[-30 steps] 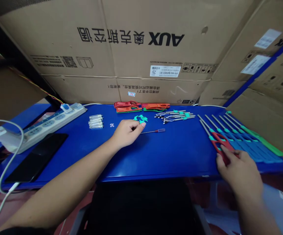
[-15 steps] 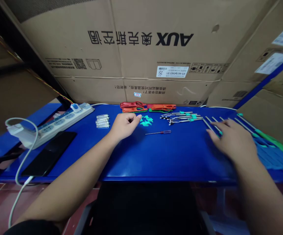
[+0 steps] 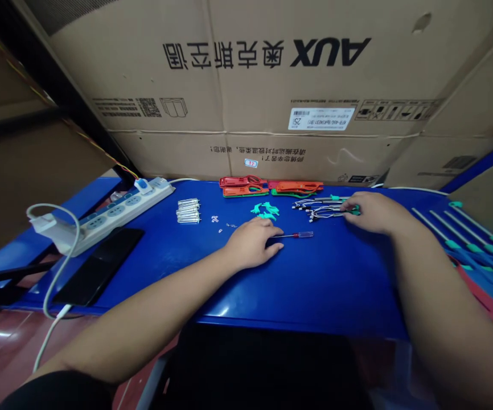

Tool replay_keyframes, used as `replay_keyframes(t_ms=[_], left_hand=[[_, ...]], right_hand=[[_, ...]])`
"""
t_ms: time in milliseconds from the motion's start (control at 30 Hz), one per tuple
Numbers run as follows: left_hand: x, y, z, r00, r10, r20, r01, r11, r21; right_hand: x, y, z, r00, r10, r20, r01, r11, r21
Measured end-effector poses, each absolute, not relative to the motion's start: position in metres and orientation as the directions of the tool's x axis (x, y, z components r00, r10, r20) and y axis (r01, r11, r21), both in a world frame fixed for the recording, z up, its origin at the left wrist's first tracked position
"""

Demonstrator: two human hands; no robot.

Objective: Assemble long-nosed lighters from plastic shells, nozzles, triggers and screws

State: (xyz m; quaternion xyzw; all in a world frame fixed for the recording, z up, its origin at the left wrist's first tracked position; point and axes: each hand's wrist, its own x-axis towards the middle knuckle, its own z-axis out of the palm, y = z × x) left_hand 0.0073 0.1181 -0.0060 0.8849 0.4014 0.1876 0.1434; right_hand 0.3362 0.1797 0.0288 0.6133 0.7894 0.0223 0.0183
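My left hand (image 3: 255,242) rests on the blue table, thumb and forefinger apart at the tip of a small screwdriver (image 3: 302,234). The screwdriver lies flat, its clear red-and-purple handle pointing right. Just beyond that hand sit several small green plastic pieces (image 3: 267,210). My right hand (image 3: 370,210) is closed, its fingertips pinching a metal rod with a green collar (image 3: 351,210). Beside it lie several similar metal rods (image 3: 329,199) with thin wires at their left ends. The fingers partly hide the rods, so I cannot tell whether more than one is gripped.
Red, orange and green plastic casings (image 3: 246,187) lie at the cardboard backing (image 3: 246,122). Small silvery cylinders (image 3: 188,211) and tiny bits (image 3: 214,218) lie to the left. A power strip (image 3: 114,213) and a black phone (image 3: 99,267) take the left side; rods with blue parts (image 3: 471,256) lie right.
My right hand has moved left from the rods on the right to the wired rods. My left hand has come nearer, down to the screwdriver's tip, uncovering tiny bits. The view has shifted.
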Motion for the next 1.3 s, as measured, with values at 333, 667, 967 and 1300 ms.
replay_keyframes(t_ms=[333,667,967,1300], left_hand=[[-0.011,0.111,0.015,0.786,0.617,-0.032,0.569,-0.703,0.426],[-0.025,0.121,0.023,0.712,0.696,-0.095,0.674,-0.639,0.371],[-0.051,0.164,0.016,0.265,0.931,0.252,0.91,-0.327,0.254],[-0.065,0.195,-0.004,0.092,0.953,0.29,0.955,-0.166,0.245]], right_hand=[[0.332,0.176,0.027,-0.233,0.946,-0.226,0.972,0.232,-0.033],[0.317,0.167,0.049,-0.309,0.951,-0.012,0.951,0.309,0.027],[0.258,0.231,0.044,-0.349,0.93,0.113,0.927,0.325,0.186],[0.253,0.251,0.036,-0.352,0.935,0.051,0.914,0.331,0.236]])
